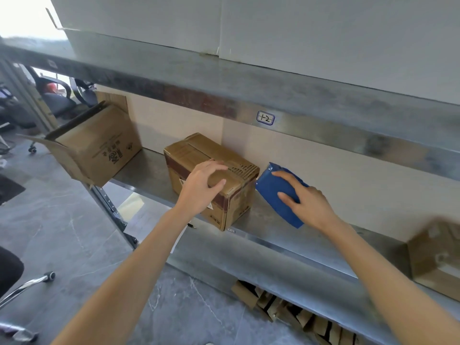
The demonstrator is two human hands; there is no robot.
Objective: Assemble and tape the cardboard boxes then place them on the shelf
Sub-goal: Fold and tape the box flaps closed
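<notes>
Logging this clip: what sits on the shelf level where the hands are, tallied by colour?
Brown cardboard boxes: 3 (open box at left, closed box in the middle, blurred box at right)
Blue: 1 (blue object beside the closed box)
Total: 4

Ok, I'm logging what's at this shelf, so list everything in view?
taped box: one, brown, middle of the shelf
open box: one, brown, left end of the shelf, flap hanging out
blurred box: one, brown, right end of the shelf
dispenser: one, blue, right of the taped box
shelf: one, grey metal
label: one, white, on the beam above
big boxes: two or more, pale, upper level
scraps: several, brown cardboard, under the shelf
chair: one, dark, far left
left hand: rests on the taped box
right hand: grips the dispenser
</notes>
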